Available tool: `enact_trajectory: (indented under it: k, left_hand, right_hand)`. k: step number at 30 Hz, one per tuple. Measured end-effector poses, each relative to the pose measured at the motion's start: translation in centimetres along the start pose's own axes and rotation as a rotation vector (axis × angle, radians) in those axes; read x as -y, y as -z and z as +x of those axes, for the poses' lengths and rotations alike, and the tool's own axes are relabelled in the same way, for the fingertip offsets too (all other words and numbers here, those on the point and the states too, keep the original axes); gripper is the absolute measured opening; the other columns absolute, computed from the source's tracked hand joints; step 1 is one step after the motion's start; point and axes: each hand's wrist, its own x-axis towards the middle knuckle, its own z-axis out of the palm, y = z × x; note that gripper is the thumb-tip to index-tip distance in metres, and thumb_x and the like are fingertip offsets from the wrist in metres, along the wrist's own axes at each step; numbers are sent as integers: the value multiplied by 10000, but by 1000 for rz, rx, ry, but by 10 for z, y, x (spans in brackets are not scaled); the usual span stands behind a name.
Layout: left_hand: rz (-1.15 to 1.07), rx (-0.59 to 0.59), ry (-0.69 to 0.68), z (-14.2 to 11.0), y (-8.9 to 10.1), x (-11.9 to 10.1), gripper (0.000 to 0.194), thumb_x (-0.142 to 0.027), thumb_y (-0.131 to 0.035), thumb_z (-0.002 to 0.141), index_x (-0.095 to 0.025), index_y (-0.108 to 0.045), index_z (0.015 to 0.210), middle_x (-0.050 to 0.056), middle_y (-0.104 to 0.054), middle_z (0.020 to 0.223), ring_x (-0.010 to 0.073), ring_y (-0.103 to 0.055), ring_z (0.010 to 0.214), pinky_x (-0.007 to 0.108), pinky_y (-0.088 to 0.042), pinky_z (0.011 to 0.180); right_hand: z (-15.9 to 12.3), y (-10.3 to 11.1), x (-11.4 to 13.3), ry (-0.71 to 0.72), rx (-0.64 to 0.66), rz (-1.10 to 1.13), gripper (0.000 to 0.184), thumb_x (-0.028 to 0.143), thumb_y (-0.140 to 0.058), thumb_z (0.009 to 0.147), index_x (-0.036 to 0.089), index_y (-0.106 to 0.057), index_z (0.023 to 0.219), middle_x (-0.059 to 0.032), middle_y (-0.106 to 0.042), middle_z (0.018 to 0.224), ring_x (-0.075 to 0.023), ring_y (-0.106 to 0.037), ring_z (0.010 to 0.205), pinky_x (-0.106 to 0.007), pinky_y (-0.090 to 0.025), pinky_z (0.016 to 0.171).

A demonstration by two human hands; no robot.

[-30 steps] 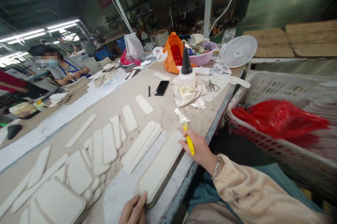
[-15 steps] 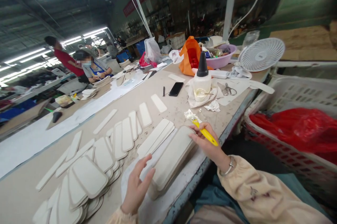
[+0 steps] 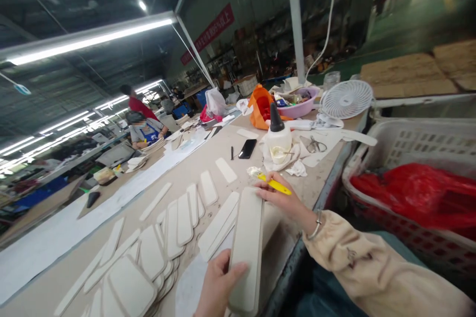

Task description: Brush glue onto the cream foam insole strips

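My left hand [image 3: 217, 285] grips the near end of a long cream padded panel [image 3: 247, 242] and holds it raised on edge above the table's near edge. Its far end is touched by my right hand [image 3: 282, 200], which also holds a yellow-handled brush [image 3: 273, 184] whose bristles carry white glue. Rows of similar cream pieces [image 3: 174, 225] lie overlapped on the table [image 3: 208, 158] to the left. A white glue bottle with a black nozzle [image 3: 277, 136] stands on a rag beyond the brush.
Scissors [image 3: 314, 144], a phone [image 3: 247, 148], a pen, an orange bag [image 3: 260, 103], a pink basin [image 3: 299, 106] and a small white fan [image 3: 345, 99] sit at the far right. A white crate with red plastic [image 3: 412, 190] stands right. Other people work at the far left.
My left hand has taken hold of the top panel and lifted it off the stack onto its edge. My right hand stayed at its far end with the brush. The camera tilted upward.
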Motion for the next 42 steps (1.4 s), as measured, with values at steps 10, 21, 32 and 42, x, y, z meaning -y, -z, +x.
enact_trajectory:
  k: [10,21,32,42]
  left_hand:
    - [-774,291,413,-19,-72,10,483,-526,-641,763,-134,-679,1042,137,-709,990,344,-654,986,411,-553,734]
    - [-587,247,393,-25,-98,17,326,-333,-615,854,-79,-603,1058,188,-699,1031,300,-702,863,343,-601,635]
    - [-550,167,399,-32,-107,12,419,-366,-732,749,-60,-593,999,193,-710,941,290,-707,782,323,-586,590]
    - [-540,98,359,-32,-108,19,447,-385,-728,753,-71,-560,1022,208,-701,960,300,-702,808,347,-569,630]
  right_hand:
    - [11,27,-6,15,2,54,377,276,-762,644,230,-434,824,71,-583,745,-119,-625,759,-264,-491,715]
    - [10,46,-7,71,-33,21,344,231,-740,666,226,-446,846,69,-567,722,-127,-617,785,-270,-471,739]
    - [5,47,-7,44,-35,17,355,245,-758,658,235,-449,832,66,-581,734,-126,-590,737,-278,-459,725]
    - [0,48,2,65,-37,5,353,227,-751,673,236,-441,842,60,-586,750,-127,-600,765,-275,-455,727]
